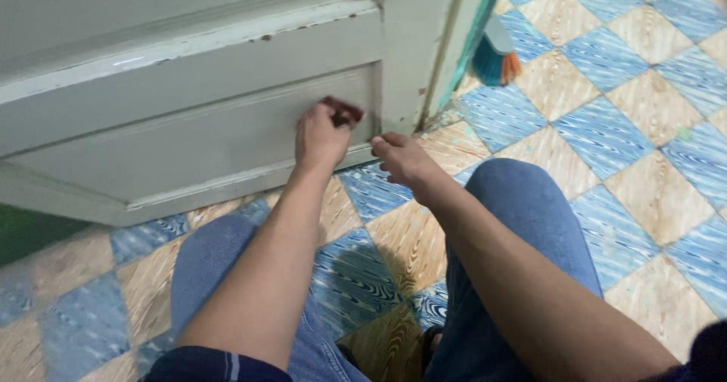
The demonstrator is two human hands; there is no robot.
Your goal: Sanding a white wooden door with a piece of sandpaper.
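Against the door panel (pixel 227 124), left hand (pixel 322 136) fingers pinch a dark scrap (pixel 344 113); right hand (pixel 405 159) fingers half-curled, empty.

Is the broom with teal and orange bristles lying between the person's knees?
No. The broom with teal and orange bristles stands beyond the pale green wooden door, by its edge.

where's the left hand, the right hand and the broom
left hand (pixel 322 134), head view, back of the hand
right hand (pixel 404 160), head view, back of the hand
broom (pixel 496 58), head view, teal bristles
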